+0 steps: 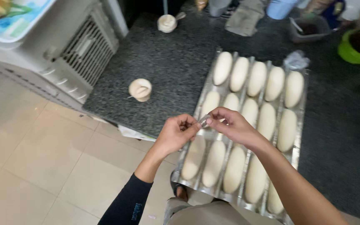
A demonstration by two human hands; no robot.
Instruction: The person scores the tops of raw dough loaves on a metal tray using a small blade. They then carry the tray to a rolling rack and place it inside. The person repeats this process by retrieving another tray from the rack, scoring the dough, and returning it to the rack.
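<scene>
My left hand (176, 134) and my right hand (230, 124) meet above the near left part of a metal baking tray (300, 125). Between their fingertips they pinch a small thin silvery blade-like object (203, 121); its exact kind is too small to tell. The tray lies on a dark speckled stone counter (163, 71) and carries several pale oblong dough loaves (266, 121) in rows along its channels. My left forearm wears a dark sleeve; my right arm is bare and crosses over the nearest loaves.
A small cream-coloured cup (140, 89) stands on the counter left of the tray. Another cup (167, 23) sits at the back. A grey machine with grilles (76, 54) stands left. A green bowl (357, 48), containers and a crumpled plastic bag (296, 60) lie at the back right. Pale tiled floor lies below.
</scene>
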